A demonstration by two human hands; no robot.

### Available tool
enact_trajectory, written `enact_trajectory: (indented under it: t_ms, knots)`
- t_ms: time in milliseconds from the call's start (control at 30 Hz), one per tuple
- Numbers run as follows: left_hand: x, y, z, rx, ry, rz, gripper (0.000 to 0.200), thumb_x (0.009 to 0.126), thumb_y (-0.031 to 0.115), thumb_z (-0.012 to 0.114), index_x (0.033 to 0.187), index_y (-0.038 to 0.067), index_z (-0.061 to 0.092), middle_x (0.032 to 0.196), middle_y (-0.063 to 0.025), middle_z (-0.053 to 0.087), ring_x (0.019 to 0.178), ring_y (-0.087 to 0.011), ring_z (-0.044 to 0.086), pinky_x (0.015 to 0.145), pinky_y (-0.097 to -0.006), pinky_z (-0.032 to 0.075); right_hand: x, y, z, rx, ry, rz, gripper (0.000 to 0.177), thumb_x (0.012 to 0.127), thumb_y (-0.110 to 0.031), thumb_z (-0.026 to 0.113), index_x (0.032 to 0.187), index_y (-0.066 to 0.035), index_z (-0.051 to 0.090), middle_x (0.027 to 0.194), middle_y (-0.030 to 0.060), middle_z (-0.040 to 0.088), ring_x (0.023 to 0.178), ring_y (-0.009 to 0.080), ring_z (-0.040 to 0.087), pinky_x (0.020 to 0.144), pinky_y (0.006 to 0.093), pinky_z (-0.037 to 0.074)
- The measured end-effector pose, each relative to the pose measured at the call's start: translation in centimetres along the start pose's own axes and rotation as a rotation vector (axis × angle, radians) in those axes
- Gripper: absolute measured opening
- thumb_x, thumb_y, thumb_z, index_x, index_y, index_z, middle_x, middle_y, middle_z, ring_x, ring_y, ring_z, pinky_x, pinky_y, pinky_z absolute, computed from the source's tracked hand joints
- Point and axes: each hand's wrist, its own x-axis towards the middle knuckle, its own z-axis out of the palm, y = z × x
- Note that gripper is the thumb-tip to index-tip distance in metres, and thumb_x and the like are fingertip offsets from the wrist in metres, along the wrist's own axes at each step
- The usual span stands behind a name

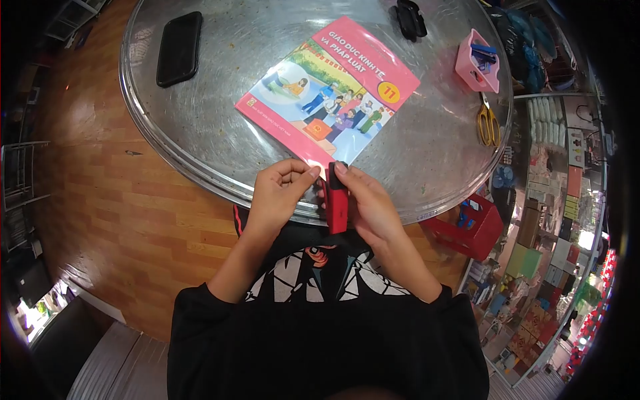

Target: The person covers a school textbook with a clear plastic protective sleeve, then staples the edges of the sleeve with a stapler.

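Note:
My right hand [371, 202] is wrapped round a red and black stapler-like tool [337, 208], held upright at the near edge of the round metal table [220, 143]. Just left of it, my left hand [281, 194] has thumb and forefinger pinched together beside the tool's top; what they hold, if anything, is too small to name. Beyond both hands lies a pink textbook [333, 90] with a drawing of people on its cover, its lower corner reaching the fingertips.
A black phone [179, 49] lies at the table's left. Toward the right are a black case [411, 20], a pink basket [477, 63] and yellow-handled scissors [488, 125]. A red stool or crate [470, 228] stands below the table's right edge, near packed shelves.

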Motion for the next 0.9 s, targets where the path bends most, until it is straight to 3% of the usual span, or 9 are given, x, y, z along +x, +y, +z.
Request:
enact_trajectory:
  t_ms: [400, 533, 600, 633, 700, 767, 800, 867, 900]
  knots:
    - [0.0, -0.5, -0.1, -0.119, -0.062, 0.065, 0.007, 0.081, 0.004, 0.055, 0.078, -0.002, 0.056, 0.061, 0.0025, 0.053, 0.051, 0.0018, 0.039, 0.044, -0.0152, 0.025, 1.0, 0.6, 1.2, 0.039, 0.201, -0.104, 0.023, 0.079, -0.015, 0.06, 0.096, -0.001, 0.053, 0.085, 0.0049, 0.059, 0.069, 0.0072, 0.054, 0.059, 0.0199, 0.044]
    - [0.2, -0.1, -0.5, 0.011, -0.088, 0.06, 0.01, 0.081, 0.007, 0.056, 0.074, -0.001, 0.056, 0.057, 0.0038, 0.049, 0.051, 0.0019, 0.038, 0.043, -0.0163, 0.025, 0.9, 0.7, 0.9, 0.027, 0.203, -0.104, 0.023, 0.08, -0.017, 0.059, 0.096, -0.001, 0.053, 0.082, 0.0044, 0.059, 0.068, 0.0086, 0.055, 0.059, 0.0206, 0.044]
    - [-0.1, 0.4, -0.9, 0.074, -0.092, 0.033, 0.012, 0.081, 0.009, 0.057, 0.072, 0.0, 0.055, 0.055, 0.0039, 0.048, 0.05, 0.0019, 0.038, 0.043, -0.0169, 0.024, 0.4, 0.3, -0.6, -0.01, 0.177, 0.039, 0.024, 0.08, -0.02, 0.059, 0.095, -0.001, 0.053, 0.08, 0.0041, 0.057, 0.069, 0.011, 0.056, 0.06, 0.0215, 0.045]
    - [-0.2, 0.8, -1.2, 0.259, -0.026, 0.053, 0.012, 0.08, 0.01, 0.057, 0.073, 0.0, 0.056, 0.056, 0.0032, 0.049, 0.051, 0.0005, 0.039, 0.044, -0.0173, 0.026, -0.5, -0.5, -1.3, -0.023, 0.197, 0.049, 0.025, 0.081, -0.023, 0.058, 0.095, -0.002, 0.053, 0.078, 0.0042, 0.056, 0.07, 0.013, 0.057, 0.061, 0.0225, 0.045]
    - [-0.2, 2.0, -1.1, 0.45, 0.042, 0.082, 0.012, 0.08, 0.011, 0.058, 0.074, 0.001, 0.057, 0.057, 0.0025, 0.05, 0.052, -0.0008, 0.04, 0.044, -0.0176, 0.028, -1.5, -1.0, -5.1, -0.026, 0.278, -0.08, 0.024, 0.081, -0.022, 0.058, 0.096, -0.005, 0.053, 0.081, 0.0048, 0.057, 0.071, 0.0139, 0.057, 0.062, 0.0246, 0.046]
    - [-0.1, 3.1, -0.4, 0.954, 0.318, 0.442, 0.013, 0.075, 0.014, 0.063, 0.082, 0.003, 0.058, 0.068, -0.0027, 0.055, 0.063, -0.0106, 0.051, 0.054, -0.0241, 0.036, -2.9, -2.3, -8.0, -0.071, 0.403, -0.216, 0.022, 0.082, -0.024, 0.055, 0.095, -0.006, 0.055, 0.081, 0.0037, 0.058, 0.069, 0.012, 0.056, 0.059, 0.0226, 0.045]
    - [0.7, 3.2, 0.1, 0.958, 0.315, 0.449, 0.013, 0.075, 0.014, 0.063, 0.082, 0.003, 0.058, 0.068, -0.0027, 0.055, 0.063, -0.0106, 0.051, 0.054, -0.0241, 0.036, -3.4, -2.9, -9.4, -0.116, 0.437, -0.298, 0.03, 0.08, -0.03, 0.057, 0.097, -0.005, 0.055, 0.082, 0.0051, 0.059, 0.068, 0.0137, 0.056, 0.06, 0.0242, 0.045]
    - [3.2, 3.3, 1.8, 1.172, 0.307, 1.084, 0.036, 0.074, 0.026, 0.062, 0.105, 0.008, 0.054, 0.103, -0.0134, 0.054, 0.1, -0.0274, 0.049, 0.081, -0.039, 0.037, -4.0, -3.7, -11.6, -0.09, 0.481, -0.411, 0.031, 0.08, -0.03, 0.057, 0.097, -0.004, 0.054, 0.081, 0.0047, 0.059, 0.068, 0.0136, 0.056, 0.058, 0.0239, 0.045]
    - [3.8, 2.7, 2.7, 1.176, 0.304, 1.099, 0.036, 0.074, 0.026, 0.062, 0.105, 0.008, 0.054, 0.103, -0.0134, 0.054, 0.1, -0.0274, 0.049, 0.081, -0.039, 0.037, -4.3, -3.9, -11.8, -0.081, 0.478, -0.423, 0.031, 0.08, -0.03, 0.057, 0.097, -0.004, 0.054, 0.081, 0.0047, 0.059, 0.068, 0.0136, 0.056, 0.058, 0.0239, 0.045]
